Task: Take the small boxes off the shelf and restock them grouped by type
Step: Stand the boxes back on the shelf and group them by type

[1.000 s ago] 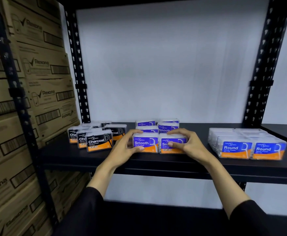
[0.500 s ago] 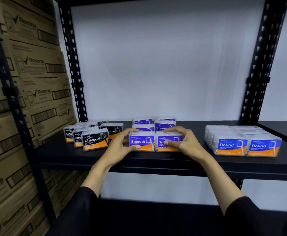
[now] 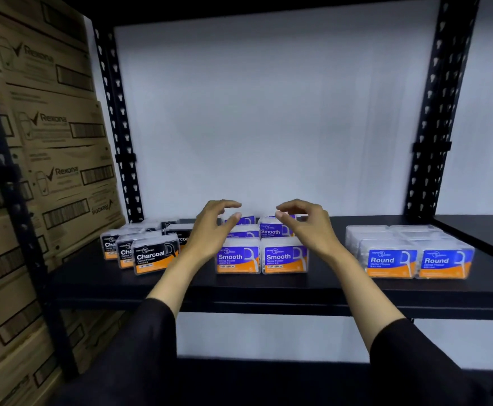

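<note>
Three groups of small boxes are seen on a black shelf (image 3: 268,284), sorted by label. At the left, the Charcoal boxes (image 3: 155,257) are set in a slanting row; only the front one is fully readable, the ones behind it being cut off to "Cha" and the rearmost blurred. In the middle, the Smooth boxes (image 3: 261,258) are lined up in two columns, and the back rows are largely hidden by the hands. At the right, the Round boxes (image 3: 416,262) are stacked in a block, with only the two front labels legible. The left hand (image 3: 210,230) is held above the left Smooth column and the right hand (image 3: 308,225) above the right one; both are raised off the boxes with fingers loosely curled and apart, nothing being gripped. Whether any fingertip touches a rear box cannot be told. Black sleeves (image 3: 140,347) are cut off by the lower edge. Brown cartons (image 3: 61,124) marked Rexona are stacked at the left, partly covered by a black upright (image 3: 8,183).
</note>
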`<action>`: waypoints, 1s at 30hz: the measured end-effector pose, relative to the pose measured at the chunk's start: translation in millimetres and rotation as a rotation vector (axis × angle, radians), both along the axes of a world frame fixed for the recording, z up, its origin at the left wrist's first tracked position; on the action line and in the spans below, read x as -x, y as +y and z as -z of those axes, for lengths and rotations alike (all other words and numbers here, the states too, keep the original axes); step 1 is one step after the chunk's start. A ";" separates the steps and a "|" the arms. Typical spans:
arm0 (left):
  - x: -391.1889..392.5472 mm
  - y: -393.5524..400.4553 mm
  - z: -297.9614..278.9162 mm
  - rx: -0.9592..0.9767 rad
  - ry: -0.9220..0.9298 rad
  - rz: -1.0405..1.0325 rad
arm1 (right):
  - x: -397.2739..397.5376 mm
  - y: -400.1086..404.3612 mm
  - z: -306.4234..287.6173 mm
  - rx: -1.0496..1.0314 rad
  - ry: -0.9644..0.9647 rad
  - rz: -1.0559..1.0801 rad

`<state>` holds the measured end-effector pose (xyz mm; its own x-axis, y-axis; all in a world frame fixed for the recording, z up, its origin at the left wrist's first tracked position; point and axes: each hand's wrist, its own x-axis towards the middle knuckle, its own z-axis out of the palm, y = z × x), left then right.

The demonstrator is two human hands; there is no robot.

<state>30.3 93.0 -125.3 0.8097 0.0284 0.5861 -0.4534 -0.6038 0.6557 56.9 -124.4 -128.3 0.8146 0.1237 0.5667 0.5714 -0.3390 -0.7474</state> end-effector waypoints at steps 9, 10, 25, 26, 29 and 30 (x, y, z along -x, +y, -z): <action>-51.8 2.8 -43.5 -0.600 0.521 0.129 | -64.0 14.5 -27.0 0.630 0.179 0.039; -55.0 4.3 -42.6 -0.628 0.550 0.140 | -66.4 14.3 -27.1 0.668 0.212 0.016; -38.0 23.4 -53.1 -0.394 0.612 0.366 | -51.3 -6.4 -34.2 0.513 0.301 -0.160; -36.5 22.9 -52.6 -0.406 0.629 0.374 | -48.8 -8.9 -35.3 0.508 0.299 -0.179; -34.6 19.4 -47.2 -0.406 0.663 0.368 | -43.0 -14.2 -35.8 0.520 0.306 -0.219; -34.0 17.9 -45.4 -0.386 0.666 0.362 | -41.0 -14.9 -35.7 0.529 0.313 -0.229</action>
